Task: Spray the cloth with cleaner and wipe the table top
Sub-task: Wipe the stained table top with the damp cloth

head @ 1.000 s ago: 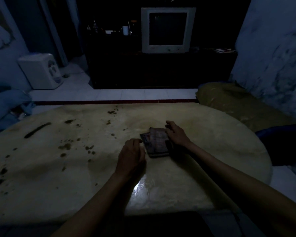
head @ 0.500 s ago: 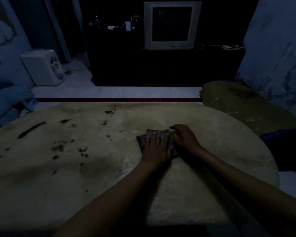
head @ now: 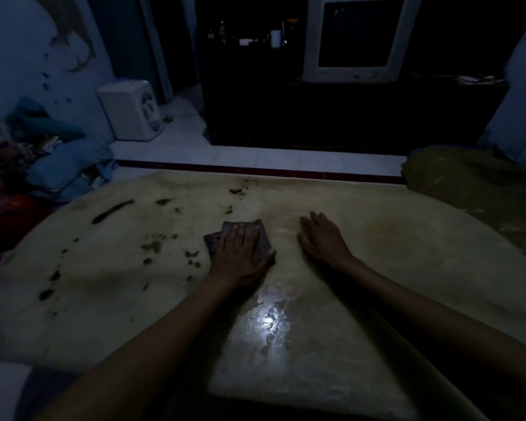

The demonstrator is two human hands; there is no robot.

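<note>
A dark folded cloth lies on the pale, rounded table top, near its middle. My left hand lies flat on the cloth with straight fingers, pressing it down. My right hand rests on the bare table a little to the right of the cloth, fingers spread and relaxed, holding nothing. Dark stains are scattered over the left half of the table. A wet, shiny patch shows near the front edge. No spray bottle is in view.
A dark cabinet with an old white monitor stands beyond the table. A white appliance sits on the tiled floor at back left. Heaped clothes lie at the left, an olive cushion at the right.
My left hand moved onto the cloth and slid it left. My right hand let go of the cloth and now rests on the bare table beside it.
</note>
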